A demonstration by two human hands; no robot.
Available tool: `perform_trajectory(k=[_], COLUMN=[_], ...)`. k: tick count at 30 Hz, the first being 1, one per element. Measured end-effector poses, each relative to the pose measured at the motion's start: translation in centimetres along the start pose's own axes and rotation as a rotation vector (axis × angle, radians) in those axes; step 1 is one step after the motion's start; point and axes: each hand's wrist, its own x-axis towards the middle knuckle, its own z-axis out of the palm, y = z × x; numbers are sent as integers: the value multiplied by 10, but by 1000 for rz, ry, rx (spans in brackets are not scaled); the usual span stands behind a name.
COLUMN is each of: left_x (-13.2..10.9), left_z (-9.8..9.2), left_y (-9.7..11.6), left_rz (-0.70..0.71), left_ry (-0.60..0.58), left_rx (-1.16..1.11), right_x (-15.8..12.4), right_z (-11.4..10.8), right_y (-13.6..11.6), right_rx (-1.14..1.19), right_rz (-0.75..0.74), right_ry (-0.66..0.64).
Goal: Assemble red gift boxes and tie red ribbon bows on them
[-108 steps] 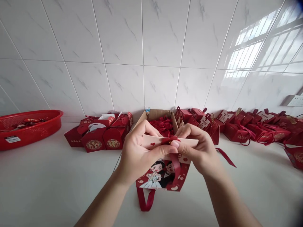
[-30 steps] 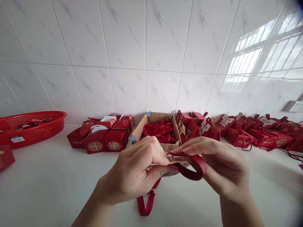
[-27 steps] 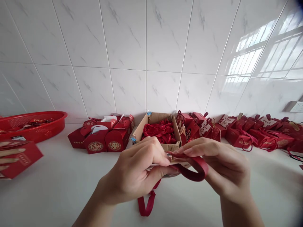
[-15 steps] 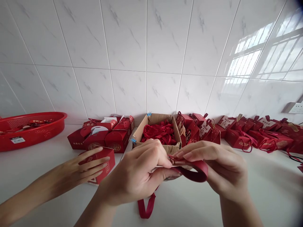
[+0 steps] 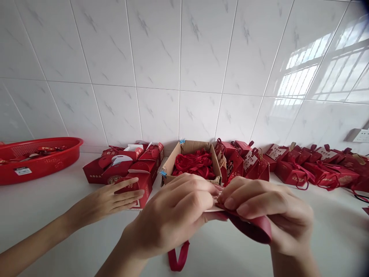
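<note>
My left hand [image 5: 178,211] is closed on a flat printed card [image 5: 212,209], seen nearly edge-on and mostly covered by the fingers. My right hand [image 5: 268,211] pinches a dark red ribbon [image 5: 256,229] against the card's right end, and the ribbon curls in a wide loop below those fingers. How the ribbon joins the card is hidden. Below my left hand shows another red ribbon loop [image 5: 178,258]; I cannot tell whether it hangs or lies on the counter. Behind both hands stands an open cardboard box [image 5: 175,157] full of red ribbons [image 5: 193,164].
At left, a co-worker's hand [image 5: 123,198] rests on a red gift box [image 5: 145,192] beside several more. A red plastic basket [image 5: 57,165] stands far left. Several finished-looking red boxes with ribbon handles [image 5: 291,173] line the tiled wall [image 5: 155,111] at right.
My hands have shifted slightly right, and the ribbon loop in my right hand hangs lower and wider. The co-worker's hand has pushed its red box rightward, up against the others.
</note>
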Motion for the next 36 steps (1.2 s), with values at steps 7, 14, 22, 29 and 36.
perform_trajectory(k=[7,14,22,29,36], left_x=[-7,-2,-5,-5,-4], left_z=[-2,-2,-2,-4,-1], left_y=[0,13,16,15,12], left_rz=[67,6,-11,13,13], left_ry=[30,104,125,84,116], left_rx=[97,51,-100,-97,-133], right_x=[4,6,2,4,3], right_z=[1,6,9,10,11], right_y=[-3,-9,-12,-22,-20], right_rx=[-13,-26,35,-137,-81], right_rz=[-38,-60,5,334,300], right_ry=[-30,-35,40,21,-20])
